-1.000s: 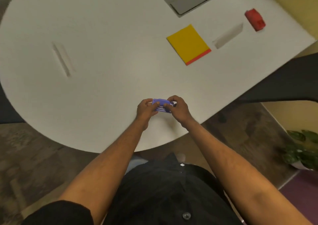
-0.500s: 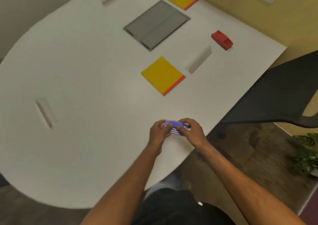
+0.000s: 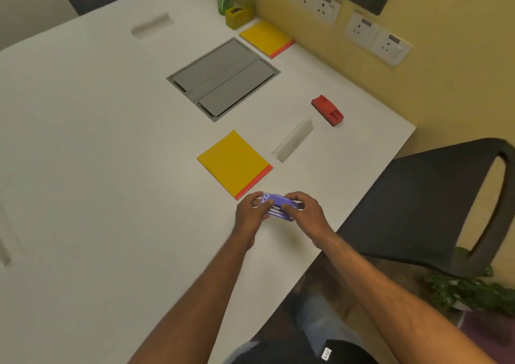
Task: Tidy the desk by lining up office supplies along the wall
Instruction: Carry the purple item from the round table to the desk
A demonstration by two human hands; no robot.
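Office supplies lay scattered over my white counter (image 3: 83, 141), and the yellow wall (image 3: 418, 99) ran along its edge from twelve to three o'clock. Against that wall already stood a green pen cup (image 3: 224, 0), a yellow-green holder (image 3: 239, 16) and one yellow notepad (image 3: 266, 42). A second yellow notepad (image 3: 234, 163) lay out in the open at my twelve, well apart from the wall, with a pale wedge-shaped piece (image 3: 294, 141) at one o'clock and a red stapler (image 3: 327, 110) beyond it, near the wall but not in the row.

The purple stapler (image 3: 278, 206) was nearest me, just past the near edge of the counter. I held it from both ends: my left hand (image 3: 249, 213) pinched its left end, my right hand (image 3: 303, 213) curled round its right end. Each grip was closed on it.

To do this step well, I judged I should carry it level toward one o'clock and set it down flat beside the wall, in line with the row, long side parallel to the wall.
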